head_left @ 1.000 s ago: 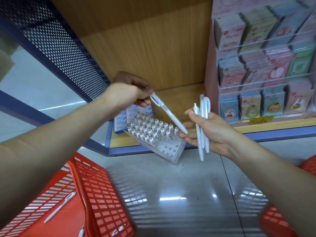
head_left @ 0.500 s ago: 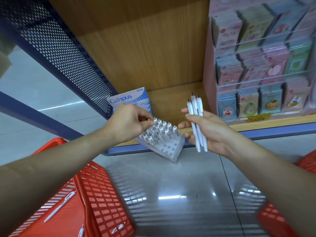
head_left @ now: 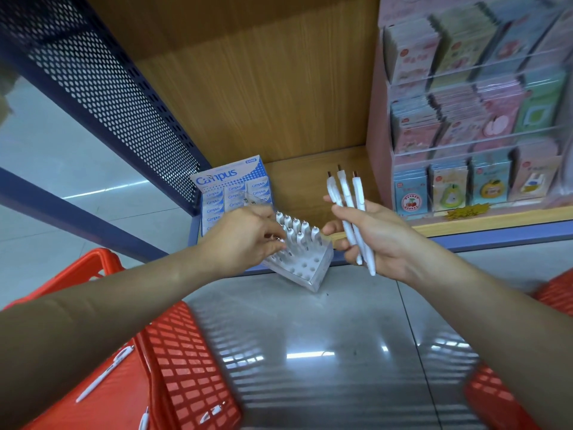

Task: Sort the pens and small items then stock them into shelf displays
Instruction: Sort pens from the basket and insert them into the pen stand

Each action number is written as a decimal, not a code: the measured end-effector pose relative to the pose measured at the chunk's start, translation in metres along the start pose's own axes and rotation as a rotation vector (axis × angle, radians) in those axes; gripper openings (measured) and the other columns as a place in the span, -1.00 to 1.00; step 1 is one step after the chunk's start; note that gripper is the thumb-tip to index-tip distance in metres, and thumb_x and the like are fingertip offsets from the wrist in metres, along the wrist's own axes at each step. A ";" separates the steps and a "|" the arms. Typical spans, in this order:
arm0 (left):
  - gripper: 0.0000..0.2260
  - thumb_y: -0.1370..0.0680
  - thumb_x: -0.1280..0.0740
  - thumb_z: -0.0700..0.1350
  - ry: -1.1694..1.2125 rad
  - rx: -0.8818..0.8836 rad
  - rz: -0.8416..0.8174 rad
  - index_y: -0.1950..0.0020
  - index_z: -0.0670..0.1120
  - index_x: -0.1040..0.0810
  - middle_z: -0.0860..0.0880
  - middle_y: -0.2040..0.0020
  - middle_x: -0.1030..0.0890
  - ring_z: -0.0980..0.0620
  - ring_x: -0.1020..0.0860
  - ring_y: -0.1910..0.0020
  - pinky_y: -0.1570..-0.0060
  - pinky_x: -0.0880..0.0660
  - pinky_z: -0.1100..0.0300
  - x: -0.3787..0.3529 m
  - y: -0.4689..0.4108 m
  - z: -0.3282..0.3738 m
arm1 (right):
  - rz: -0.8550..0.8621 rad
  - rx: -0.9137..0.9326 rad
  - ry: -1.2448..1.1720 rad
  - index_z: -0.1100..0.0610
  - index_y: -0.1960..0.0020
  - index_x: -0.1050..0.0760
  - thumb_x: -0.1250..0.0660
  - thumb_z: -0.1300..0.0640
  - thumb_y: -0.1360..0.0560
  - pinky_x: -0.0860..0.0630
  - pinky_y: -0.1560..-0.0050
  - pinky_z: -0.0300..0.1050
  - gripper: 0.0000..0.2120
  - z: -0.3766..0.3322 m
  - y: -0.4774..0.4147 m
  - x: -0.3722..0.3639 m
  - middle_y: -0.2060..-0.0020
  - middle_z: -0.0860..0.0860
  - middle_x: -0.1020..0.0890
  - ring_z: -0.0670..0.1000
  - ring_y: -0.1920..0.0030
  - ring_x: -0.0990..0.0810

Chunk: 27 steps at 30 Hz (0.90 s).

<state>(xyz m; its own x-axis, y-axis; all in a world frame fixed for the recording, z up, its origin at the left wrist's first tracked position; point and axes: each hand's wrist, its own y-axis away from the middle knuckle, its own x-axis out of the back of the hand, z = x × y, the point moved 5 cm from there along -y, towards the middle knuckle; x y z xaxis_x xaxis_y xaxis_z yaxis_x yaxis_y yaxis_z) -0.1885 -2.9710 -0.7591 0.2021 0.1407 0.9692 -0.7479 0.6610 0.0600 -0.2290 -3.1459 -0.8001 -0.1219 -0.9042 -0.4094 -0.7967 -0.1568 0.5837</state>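
A white pen rack (head_left: 310, 270) with rows of holes sits tilted at the front edge of the wooden shelf (head_left: 307, 178); several white pens (head_left: 297, 229) stand in it. My left hand (head_left: 245, 238) is over the rack's left side, fingertips pinched on a white pen going into a hole; the pen is mostly hidden by the fingers. My right hand (head_left: 384, 240), just right of the rack, grips three white pens (head_left: 344, 193) bunched upright, with their brown ends up.
A blue Campus box (head_left: 229, 181) stands behind the rack. A pink sticker display (head_left: 465, 119) fills the shelf's right side. A blue perforated panel (head_left: 108, 88) bounds the left. A red basket (head_left: 186, 352) below holds loose white pens (head_left: 102, 377); another red basket (head_left: 496, 398) is at the right.
My left hand carried one pen from the right hand's bunch down to the rack and is setting it among the others. My right hand stayed put with three pens.
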 end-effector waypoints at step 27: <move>-0.92 -0.50 -0.40 -0.18 0.922 0.432 0.136 0.02 -0.13 -0.62 -0.10 0.22 -0.63 0.07 -0.59 0.28 0.17 -0.58 0.17 0.043 -0.024 0.001 | -0.249 0.065 0.215 0.12 -0.09 -0.61 -0.28 0.17 -0.58 -0.20 0.52 -0.35 -0.83 0.001 0.004 -0.013 0.30 0.02 -0.61 -0.09 0.37 -0.40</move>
<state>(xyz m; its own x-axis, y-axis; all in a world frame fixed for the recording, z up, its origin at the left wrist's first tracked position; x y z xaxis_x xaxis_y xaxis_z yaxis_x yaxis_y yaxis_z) -0.1627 -2.9815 -0.7185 0.3697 0.8263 0.4249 -0.9275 0.3014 0.2209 -0.2318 -3.1341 -0.7931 0.2037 -0.9055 -0.3722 -0.8232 -0.3642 0.4356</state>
